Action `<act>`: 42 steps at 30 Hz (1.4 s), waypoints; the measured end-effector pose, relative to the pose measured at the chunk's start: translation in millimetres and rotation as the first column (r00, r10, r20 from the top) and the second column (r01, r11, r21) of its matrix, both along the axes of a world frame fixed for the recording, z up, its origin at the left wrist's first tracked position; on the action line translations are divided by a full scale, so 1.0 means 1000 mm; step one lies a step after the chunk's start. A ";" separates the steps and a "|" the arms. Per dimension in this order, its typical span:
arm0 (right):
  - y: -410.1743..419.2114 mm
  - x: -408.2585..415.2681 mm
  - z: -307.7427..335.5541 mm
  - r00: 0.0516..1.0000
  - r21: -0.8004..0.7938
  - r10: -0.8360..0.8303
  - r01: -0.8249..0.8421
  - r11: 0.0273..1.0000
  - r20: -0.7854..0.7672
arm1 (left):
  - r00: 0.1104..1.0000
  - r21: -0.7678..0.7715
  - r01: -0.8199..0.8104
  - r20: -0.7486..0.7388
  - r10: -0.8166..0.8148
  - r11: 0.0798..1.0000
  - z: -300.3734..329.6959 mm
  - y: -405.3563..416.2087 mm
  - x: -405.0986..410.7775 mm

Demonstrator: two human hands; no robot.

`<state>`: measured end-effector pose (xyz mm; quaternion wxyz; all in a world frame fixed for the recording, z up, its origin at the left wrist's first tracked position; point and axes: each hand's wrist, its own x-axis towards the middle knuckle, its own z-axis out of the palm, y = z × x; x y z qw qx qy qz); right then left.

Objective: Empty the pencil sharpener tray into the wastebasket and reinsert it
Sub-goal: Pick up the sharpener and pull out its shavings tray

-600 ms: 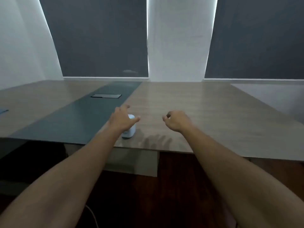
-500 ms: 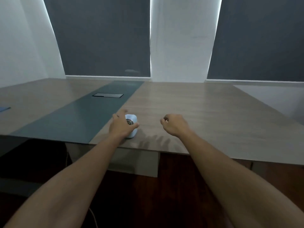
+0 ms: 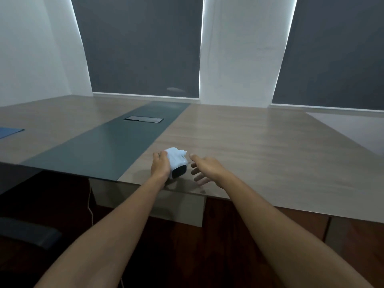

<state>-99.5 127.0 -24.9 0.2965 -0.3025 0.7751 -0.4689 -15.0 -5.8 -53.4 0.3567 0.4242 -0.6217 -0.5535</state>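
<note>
A small pale blue pencil sharpener (image 3: 176,159) with a dark tray face (image 3: 179,171) turned toward me sits tilted near the front edge of the wooden table (image 3: 259,150). My left hand (image 3: 161,166) grips its left side and holds it tipped. Just right of the sharpener hovers my right hand (image 3: 205,169), fingers spread and empty, a small gap away from it. No wastebasket shows anywhere in the view.
A dark grey strip (image 3: 104,146) runs down the table's middle with a rectangular cable hatch (image 3: 143,119) in it. A blue sheet (image 3: 9,132) lies at the far left. A dark chair arm (image 3: 27,233) sits low on the left, over a dark wood floor.
My left hand closed on the sharpener and tipped it so the dark tray face points at me. My right hand opened from a loose fist and moved in toward the sharpener.
</note>
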 end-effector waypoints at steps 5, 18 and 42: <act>-0.004 -0.005 -0.010 0.985 -0.072 -0.045 0.057 0.996 0.165 | 0.994 -0.001 0.089 -0.066 -0.088 0.996 0.005 0.024 -0.009; 0.063 -0.047 -0.003 0.924 -0.302 -0.098 0.219 0.928 0.369 | 0.964 -0.237 0.263 0.028 -0.264 0.935 0.029 0.054 -0.021; 0.131 -0.073 -0.017 0.917 -0.453 -0.230 0.366 0.813 0.327 | 0.955 -0.526 0.222 0.287 -0.074 0.821 -0.001 0.066 -0.014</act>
